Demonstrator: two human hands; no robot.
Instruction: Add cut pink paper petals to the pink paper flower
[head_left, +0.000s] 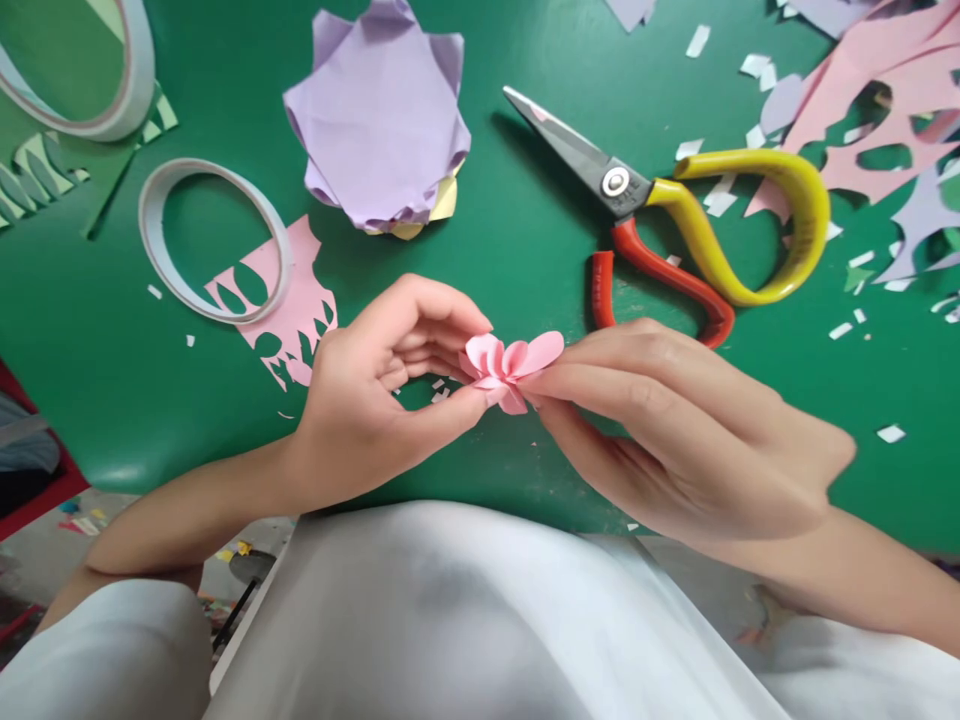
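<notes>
Between my two hands, just above the table's near edge, is a small pink paper flower (511, 366) with several rounded petals. My left hand (375, 400) pinches its left side between thumb and forefinger, the other fingers curled behind. From the right, my right hand (675, 430) grips a petal between thumb and fingertips. Past my right hand lie scissors (619, 185) with one yellow and one red handle, their blades pointing to the upper left. A stack of folded purple paper (379, 115), yellow paper showing beneath it, lies beyond my left hand.
A roll of white tape (150, 225) rests on a cut pink paper scrap (300, 270) at left. Another tape roll (139, 80) sits at the upper left near green scraps. Cut-out pink paper (847, 110) and white snippets (720, 200) are scattered over the green table (757, 60).
</notes>
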